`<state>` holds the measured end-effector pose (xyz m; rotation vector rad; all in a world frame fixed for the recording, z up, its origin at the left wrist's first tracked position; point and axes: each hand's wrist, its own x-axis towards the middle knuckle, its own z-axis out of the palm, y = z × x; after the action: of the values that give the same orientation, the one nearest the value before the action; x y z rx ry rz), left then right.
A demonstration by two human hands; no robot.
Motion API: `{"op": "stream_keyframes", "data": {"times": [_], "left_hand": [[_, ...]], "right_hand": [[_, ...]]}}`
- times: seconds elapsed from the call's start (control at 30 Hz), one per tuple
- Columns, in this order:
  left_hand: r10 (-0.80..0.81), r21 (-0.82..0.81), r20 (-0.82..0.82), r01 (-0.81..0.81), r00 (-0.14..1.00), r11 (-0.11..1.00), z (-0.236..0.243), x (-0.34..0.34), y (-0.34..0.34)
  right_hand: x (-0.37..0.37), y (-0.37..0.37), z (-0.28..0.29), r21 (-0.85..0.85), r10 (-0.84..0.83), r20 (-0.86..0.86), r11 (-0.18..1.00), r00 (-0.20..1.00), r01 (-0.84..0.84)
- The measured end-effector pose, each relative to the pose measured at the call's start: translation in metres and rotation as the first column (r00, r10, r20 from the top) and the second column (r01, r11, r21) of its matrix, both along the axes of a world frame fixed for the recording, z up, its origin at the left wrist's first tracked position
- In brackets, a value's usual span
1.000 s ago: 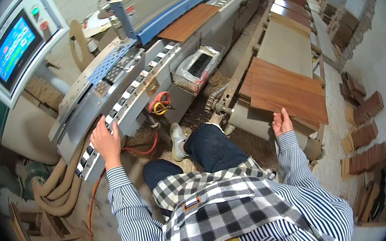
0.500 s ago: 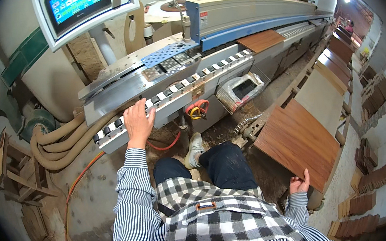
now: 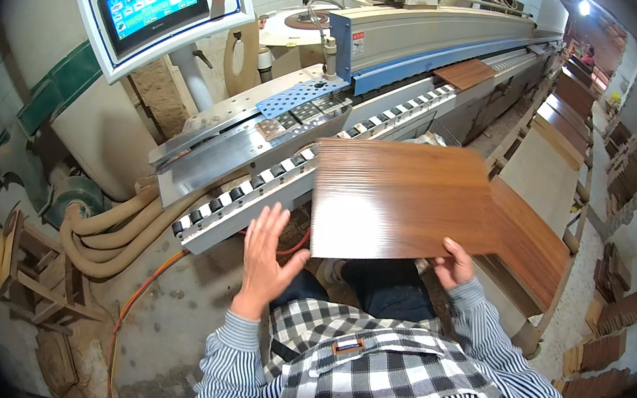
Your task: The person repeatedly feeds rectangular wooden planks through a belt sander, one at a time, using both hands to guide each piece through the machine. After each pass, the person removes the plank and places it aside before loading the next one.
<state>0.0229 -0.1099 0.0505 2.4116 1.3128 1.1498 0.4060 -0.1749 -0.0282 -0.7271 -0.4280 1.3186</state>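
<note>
Panel (image 3: 402,197) lifted off the four-o'clock stack (image 3: 535,244), your right grip (image 3: 454,267) pinching its edge.
Left grip (image 3: 264,257) spread, holding nothing: one-sided support risks tipping.

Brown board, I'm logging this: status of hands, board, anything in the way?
Right hand gripping brown board by near edge. Left hand open beside its left corner, contact unclear. Board raised, hiding part of the roller rail.

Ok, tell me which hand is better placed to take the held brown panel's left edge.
Left, probably: the left hand is open just beside that edge, seemingly gripping nothing, while the right hand holds the brown panel by its near edge, toward the right.
</note>
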Motion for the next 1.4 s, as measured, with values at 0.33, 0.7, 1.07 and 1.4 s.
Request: {"op": "stream_keyframes", "data": {"times": [0.33,0.7,1.07,1.4], "left_hand": [[0.417,0.117,-0.112,-0.405,0.902,0.907,-0.02,-0.072,-0.021],[0.566,0.031,-0.082,-0.566,0.82,0.824,-0.024,-0.12,0.054],[0.581,0.025,-0.023,-0.58,0.814,0.814,-0.029,-0.123,0.063],[0.524,-0.038,-0.014,-0.524,0.852,0.851,-0.025,-0.123,0.062]], "right_hand": [[-0.148,0.13,0.028,-0.027,0.509,-0.071,0.859,0.858,-0.512],[-0.09,0.067,0.018,-0.159,0.485,0.443,0.87,0.754,-0.466],[-0.061,-0.04,-0.059,0.173,-0.26,0.914,0.944,-0.31,-0.281],[-0.046,-0.025,-0.09,0.297,-0.413,0.864,0.88,-0.288,-0.37]]}}
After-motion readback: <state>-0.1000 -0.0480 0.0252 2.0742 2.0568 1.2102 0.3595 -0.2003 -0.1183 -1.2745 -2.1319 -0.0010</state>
